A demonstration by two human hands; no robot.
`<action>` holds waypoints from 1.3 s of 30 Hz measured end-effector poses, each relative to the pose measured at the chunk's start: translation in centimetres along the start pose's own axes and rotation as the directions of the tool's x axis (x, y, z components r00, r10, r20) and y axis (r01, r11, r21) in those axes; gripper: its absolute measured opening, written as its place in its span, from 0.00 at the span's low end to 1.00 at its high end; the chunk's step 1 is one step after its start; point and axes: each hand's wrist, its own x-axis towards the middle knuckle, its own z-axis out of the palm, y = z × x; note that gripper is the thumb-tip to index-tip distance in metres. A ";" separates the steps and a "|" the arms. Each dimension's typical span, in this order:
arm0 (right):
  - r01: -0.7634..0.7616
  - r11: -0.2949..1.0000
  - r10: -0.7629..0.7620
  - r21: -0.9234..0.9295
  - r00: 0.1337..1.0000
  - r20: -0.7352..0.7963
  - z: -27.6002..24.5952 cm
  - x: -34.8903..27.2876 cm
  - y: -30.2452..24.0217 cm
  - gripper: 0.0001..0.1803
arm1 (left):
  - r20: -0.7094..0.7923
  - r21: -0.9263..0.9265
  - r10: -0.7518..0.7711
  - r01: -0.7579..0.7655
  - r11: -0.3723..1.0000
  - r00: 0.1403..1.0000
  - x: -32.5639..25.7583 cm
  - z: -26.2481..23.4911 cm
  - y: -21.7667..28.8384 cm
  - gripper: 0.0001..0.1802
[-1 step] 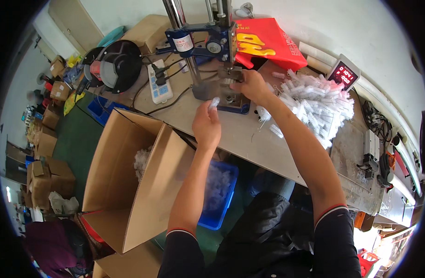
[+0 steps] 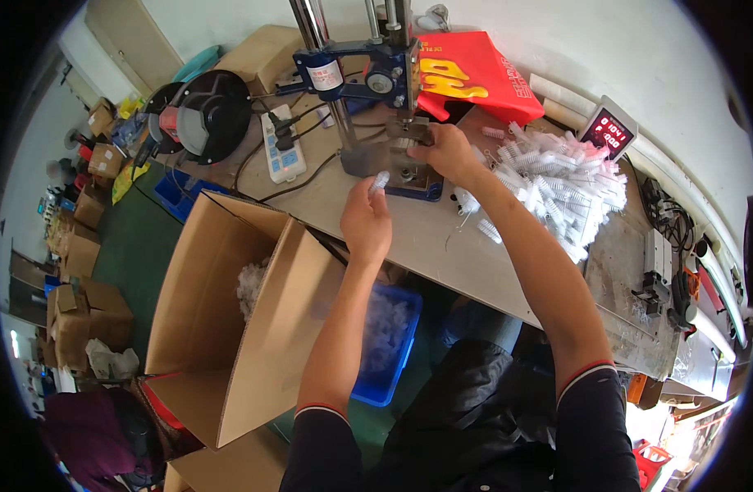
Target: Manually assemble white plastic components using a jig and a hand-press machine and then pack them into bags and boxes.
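My left hand (image 2: 366, 225) is closed, with a small whitish, ribbed, brush-like piece (image 2: 380, 182) sticking up from between thumb and fingers. It hovers at the bench edge, just in front of the press's base. My right hand (image 2: 452, 154) reaches to the fixture of a blue bench press (image 2: 381, 82), thumb and fingers pinched at a metal block (image 2: 409, 131) under the ram. Whatever lies in that pinch is hidden. Beside my right forearm spreads a heap of similar translucent ribbed pieces (image 2: 557, 184), some with thin wire ends.
An open cardboard box (image 2: 266, 328) stands at the left below the bench, with whitish pieces inside. Under my left forearm is a blue bin (image 2: 409, 328) of pale pieces. A power strip (image 2: 282, 152), black round reel-like equipment (image 2: 212, 119), red bag (image 2: 479, 78) and counter display (image 2: 609, 129) surround the press.
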 end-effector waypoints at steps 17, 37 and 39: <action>0.136 0.990 -0.118 0.047 0.955 -0.273 -2.3 -4.5 -0.3 0.20 | -0.014 -0.036 0.051 -0.052 0.998 0.999 -0.9 -3.1 0.7 0.11; 0.431 0.895 -0.328 0.114 0.810 -0.485 -16.4 4.2 -21.3 0.39 | 0.315 -0.109 -0.158 0.201 0.973 0.936 3.3 -0.9 5.5 0.12; 0.451 0.883 -0.350 0.132 0.818 -0.456 -17.3 4.3 -21.8 0.37 | 0.295 -0.090 -0.182 0.217 0.972 0.938 3.2 -0.7 6.2 0.11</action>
